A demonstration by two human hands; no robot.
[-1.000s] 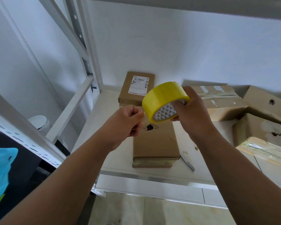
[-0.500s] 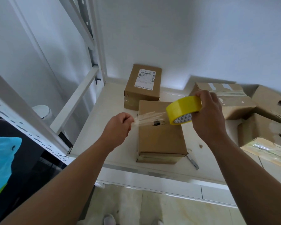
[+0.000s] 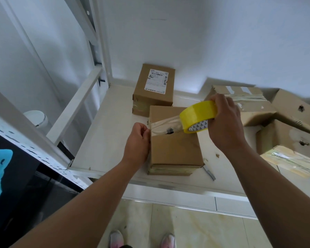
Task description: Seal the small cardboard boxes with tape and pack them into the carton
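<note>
- Left hand [image 3: 137, 142] is down at the left top edge of the box [image 3: 175, 149], thumb and fingers pinching the loose end of the strip [image 3: 166, 127].
- Right hand [image 3: 225, 122] is wrapped over the yellow roll [image 3: 198, 116], fingers curled over its top, holding it above the far right part of the box.
- The clear strip runs taut from roll to left hand, slanting across the far half of the box top. I cannot tell whether it touches the cardboard yet.
- A dark mark on the box shows through the strip.
- The box lies flat on the white shelf [image 3: 104, 140], near the front edge, with old tape along its front side.
- Just behind it, touching or nearly so, is a labelled box [image 3: 153, 90] against the wall.
- On the right is a cluster of worn cartons [image 3: 249, 108], one with its flap up.
- A thin grey tool [image 3: 208, 173] lies on the shelf by the box's front right corner.
- Below are a tiled floor and two shoes [image 3: 116, 238]; a white bin [image 3: 36, 118] stands past the rack on the left.
</note>
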